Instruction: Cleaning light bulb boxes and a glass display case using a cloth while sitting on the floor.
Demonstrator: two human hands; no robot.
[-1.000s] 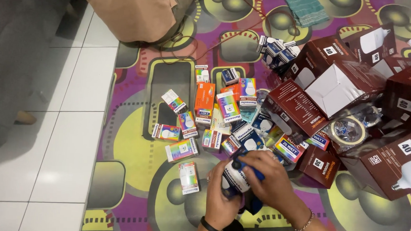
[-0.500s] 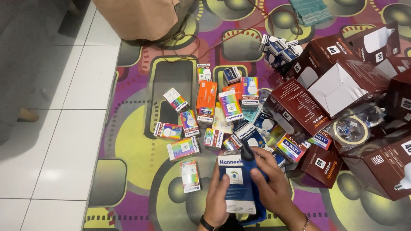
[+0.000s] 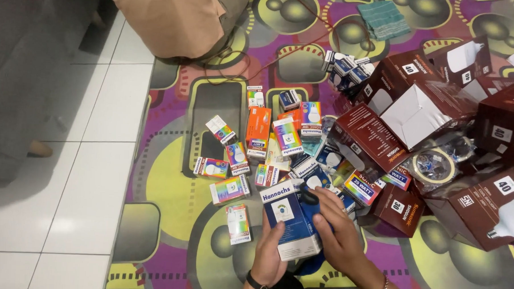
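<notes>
Blue-and-white bulb box (image 3: 287, 221) raised nearer since earlier, clasped between left hand (image 3: 268, 254) and right hand (image 3: 338, 237), below orange box (image 3: 258, 131); best gripped evenly.

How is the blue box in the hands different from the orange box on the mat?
The blue box is blue and white; the orange box is mostly orange. The blue box is gripped by the left hand and right hand, while the orange box lies untouched on the patterned mat. The blue box looks bigger, though it is nearer the camera. Both are upright-shaped cardboard cartons picturing a bulb.
</notes>
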